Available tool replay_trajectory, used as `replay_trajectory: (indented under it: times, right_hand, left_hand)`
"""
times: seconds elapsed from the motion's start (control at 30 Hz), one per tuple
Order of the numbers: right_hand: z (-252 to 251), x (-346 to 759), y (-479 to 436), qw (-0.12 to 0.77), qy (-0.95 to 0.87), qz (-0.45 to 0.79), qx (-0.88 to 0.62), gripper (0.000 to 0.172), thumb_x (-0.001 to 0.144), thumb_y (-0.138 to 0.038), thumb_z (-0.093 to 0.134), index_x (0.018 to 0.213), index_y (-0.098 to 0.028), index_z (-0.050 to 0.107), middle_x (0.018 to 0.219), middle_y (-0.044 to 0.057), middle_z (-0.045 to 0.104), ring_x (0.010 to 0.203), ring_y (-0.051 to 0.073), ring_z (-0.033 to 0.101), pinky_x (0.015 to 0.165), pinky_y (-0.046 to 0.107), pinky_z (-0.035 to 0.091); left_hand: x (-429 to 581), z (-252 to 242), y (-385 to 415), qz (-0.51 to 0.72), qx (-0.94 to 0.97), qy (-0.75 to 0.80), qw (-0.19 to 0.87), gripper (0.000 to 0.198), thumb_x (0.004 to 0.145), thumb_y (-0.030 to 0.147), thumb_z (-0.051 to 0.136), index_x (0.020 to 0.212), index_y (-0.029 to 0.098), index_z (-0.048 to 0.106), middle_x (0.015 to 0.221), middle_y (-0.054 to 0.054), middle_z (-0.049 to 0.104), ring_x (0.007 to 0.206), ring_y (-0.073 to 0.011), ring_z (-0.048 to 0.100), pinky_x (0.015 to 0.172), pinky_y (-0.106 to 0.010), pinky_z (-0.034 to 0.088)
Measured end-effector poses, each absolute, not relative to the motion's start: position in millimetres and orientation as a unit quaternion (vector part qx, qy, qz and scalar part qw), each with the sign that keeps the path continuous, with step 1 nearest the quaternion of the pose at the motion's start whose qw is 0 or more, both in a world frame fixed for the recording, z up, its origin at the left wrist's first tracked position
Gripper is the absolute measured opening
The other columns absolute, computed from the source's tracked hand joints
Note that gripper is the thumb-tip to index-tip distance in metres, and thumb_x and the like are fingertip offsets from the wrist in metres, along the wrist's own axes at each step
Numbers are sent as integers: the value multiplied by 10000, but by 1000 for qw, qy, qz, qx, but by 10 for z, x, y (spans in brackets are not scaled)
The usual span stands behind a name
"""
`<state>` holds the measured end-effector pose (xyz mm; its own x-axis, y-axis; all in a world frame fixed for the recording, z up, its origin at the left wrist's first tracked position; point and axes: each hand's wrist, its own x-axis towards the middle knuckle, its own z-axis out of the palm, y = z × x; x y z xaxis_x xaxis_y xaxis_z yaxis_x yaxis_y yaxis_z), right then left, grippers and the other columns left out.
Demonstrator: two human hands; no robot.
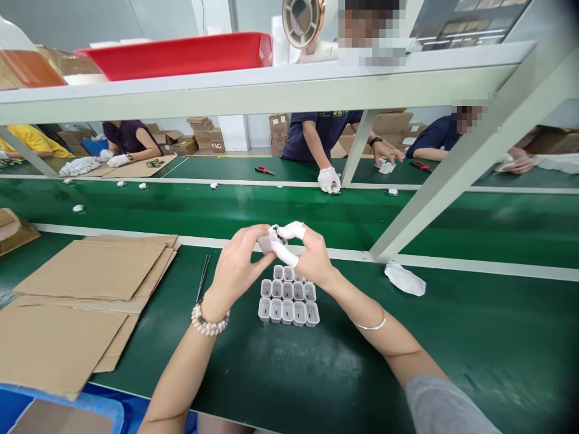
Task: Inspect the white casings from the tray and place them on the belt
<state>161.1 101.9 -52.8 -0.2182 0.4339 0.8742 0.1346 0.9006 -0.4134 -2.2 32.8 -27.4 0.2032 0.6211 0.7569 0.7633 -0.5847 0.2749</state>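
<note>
My left hand [237, 265] and my right hand [307, 253] meet above the green table, both gripping one small white part [270, 240] between the fingertips. White finger cots cover my right thumb and forefinger. Right below the hands stands a cluster of several small white open-topped housings [288, 300] packed in rows. A thin pair of tweezers [202, 278] lies just left of my left wrist.
Flattened cardboard sheets [85, 289] lie at the left. A crumpled white glove [404, 279] lies at the right by a slanted frame post [434, 187]. Small white parts ride the green conveyor belt [181, 208]. Co-workers sit across it; one gloved hand [329, 179] touches the belt edge. Red tray [181, 54] on the overhead shelf.
</note>
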Motion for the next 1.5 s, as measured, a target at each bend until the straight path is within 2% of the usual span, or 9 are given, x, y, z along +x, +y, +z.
replay_trajectory:
  times: [0.1,0.23,0.3,0.43,0.73,0.9,1.03,1.3,1.5]
  right_hand:
    - [-631,1674,1369,547,-784,83,-282,120,865,-289,589,859,-173,617,791,33,627,709,150,590,698,296,493]
    - [-923,1876,1885,340,-781,35,-523,195,893,-294,532,922,-131,633,957,108,637,836,182,619,774,273,462]
    - [-1118,2004,2031,296,-759,24,-579,251,920,-267,470,952,-84,639,995,171,627,853,216,626,764,290,446]
    - [-1474,2257,2074,255,-738,20,-625,279,919,-222,455,974,-28,649,1015,238,619,881,262,629,785,323,433]
    - [-1617,2634,1586,276,-738,51,-613,399,903,-275,513,1239,-69,579,1339,239,477,1264,341,441,1057,454,329]
    - [-1752,2761,1096,301,-728,153,-597,385,876,-317,566,1184,-96,630,1104,155,642,952,235,630,926,373,475]
    - [-1952,2814,930,306,-700,259,-591,289,852,-288,581,1060,-112,677,884,79,713,674,151,646,714,282,539]
    - [-2040,2851,1075,337,-676,309,-578,311,845,-352,554,975,-110,701,813,72,722,472,97,548,532,239,476]
    - [-2048,2846,1065,338,-685,292,-575,295,800,-381,569,892,-142,715,737,47,708,459,111,541,520,255,467]
  left_hand:
    - [-107,-426,547,-447,-738,-504,16,426,845,367,669,1190,199,484,1163,-101,627,1002,-209,639,866,-363,540]
    - [-306,-872,852,-454,-682,-557,-135,334,852,382,631,1100,186,520,1069,-89,641,915,-184,638,847,-329,525]
    - [-391,-1190,944,-465,-630,-585,-210,285,842,357,622,1033,164,537,951,-82,657,822,-170,641,770,-298,530]
    - [-505,-1735,999,-462,-598,-607,-247,158,799,302,640,803,152,591,764,-64,663,692,-165,626,685,-293,524]
    - [-618,-1995,1052,-470,-578,-607,-277,152,867,276,640,870,125,624,816,-14,659,769,-141,638,785,-344,531]
    - [-627,-2026,1073,-462,-595,-602,-264,165,881,286,633,888,121,636,844,-21,661,790,-143,635,795,-350,530]
    - [-630,-2033,1112,-451,-608,-601,-256,178,899,298,615,905,121,627,849,-19,649,790,-142,631,788,-351,536]
    - [-623,-2030,1157,-454,-619,-592,-246,173,900,294,611,863,124,615,793,-2,627,736,-129,612,752,-331,528]
    - [-623,-2071,1168,-480,-610,-578,-251,97,845,225,636,816,136,611,745,5,626,695,-133,605,742,-320,511]
